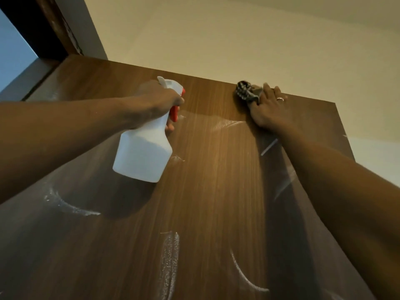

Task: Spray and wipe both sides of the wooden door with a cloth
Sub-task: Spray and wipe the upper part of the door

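Wooden door carries cloth beneath fingers of the right hand.

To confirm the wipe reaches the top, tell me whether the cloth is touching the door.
Touching. The head view shows the right hand pressing the dark cloth flat against the wooden door just below its top edge, no gap between them.

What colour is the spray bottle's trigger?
Red. The trigger sits under the left hand on the white spray bottle. Shows best in the head view.

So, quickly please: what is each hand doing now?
Left hand: grips the spray bottle.
Right hand: open, pressing the cloth on the door.
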`<state>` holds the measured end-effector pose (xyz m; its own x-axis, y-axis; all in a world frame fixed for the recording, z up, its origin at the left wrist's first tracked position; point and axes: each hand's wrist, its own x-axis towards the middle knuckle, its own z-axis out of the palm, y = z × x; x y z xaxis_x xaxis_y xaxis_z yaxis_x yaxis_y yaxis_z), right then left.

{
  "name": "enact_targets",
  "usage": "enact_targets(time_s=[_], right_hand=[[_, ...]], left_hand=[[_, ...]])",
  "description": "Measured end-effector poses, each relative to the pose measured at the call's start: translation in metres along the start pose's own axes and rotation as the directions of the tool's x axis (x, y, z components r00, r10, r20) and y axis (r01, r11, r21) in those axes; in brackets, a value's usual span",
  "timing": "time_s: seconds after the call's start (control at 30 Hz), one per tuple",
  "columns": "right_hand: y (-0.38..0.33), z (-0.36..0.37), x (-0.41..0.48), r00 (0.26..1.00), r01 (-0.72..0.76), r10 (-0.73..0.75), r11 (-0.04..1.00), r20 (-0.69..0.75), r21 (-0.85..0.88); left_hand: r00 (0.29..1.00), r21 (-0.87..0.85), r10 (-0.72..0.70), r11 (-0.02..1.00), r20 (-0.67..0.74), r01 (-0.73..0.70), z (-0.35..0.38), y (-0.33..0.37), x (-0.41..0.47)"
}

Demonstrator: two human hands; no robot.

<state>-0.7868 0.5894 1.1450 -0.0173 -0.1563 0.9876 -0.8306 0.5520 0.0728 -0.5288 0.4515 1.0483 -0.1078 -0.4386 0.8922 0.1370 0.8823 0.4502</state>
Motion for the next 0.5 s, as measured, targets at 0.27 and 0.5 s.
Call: enact_targets(time_s=[0.27, 0.5], right_hand=[[-0.034, 0.007, 0.002, 0.969, 0.245, -0.245, 0.970, 0.023, 0.011], [0.071, -0.004, -0.032, 0.995, 0.094, -0.095, 0.995, -0.018, -0.040]], left_hand=[[1.000, 0.001, 0.012, 1.000, -0.006, -0.012, 0.022, 0.013, 0.004], [1.000, -0.019, 0.003, 1.000, 0.014, -0.003, 0.033, 0.034, -0.001]])
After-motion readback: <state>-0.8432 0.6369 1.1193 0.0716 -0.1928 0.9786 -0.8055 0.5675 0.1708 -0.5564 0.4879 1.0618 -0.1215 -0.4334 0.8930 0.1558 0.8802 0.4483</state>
